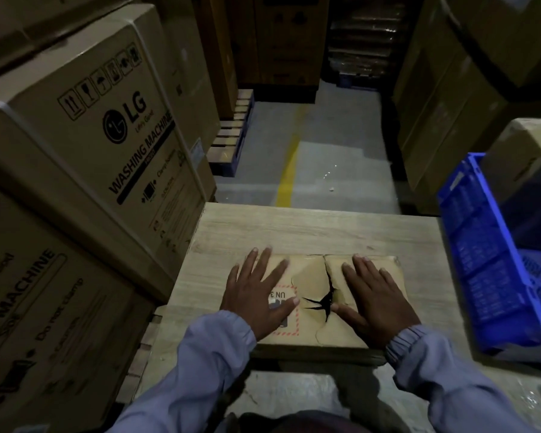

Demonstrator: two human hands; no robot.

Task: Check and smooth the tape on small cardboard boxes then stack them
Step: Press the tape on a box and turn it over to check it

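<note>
Clearly, in the head view, the small cardboard box (322,307) lies flat at the near edge of the bench (310,229), beside a blue crate (494,270) on its right. Both hands press flat on the box lid: the left hand (256,295) left of the torn centre seam (327,295), the right hand (375,301) right of it, fingers (361,265) spread wide and gripping nothing. To smooth well, each palm should probably sweep outward from the seam with even pressure, easing the buckled flaps level.
</note>
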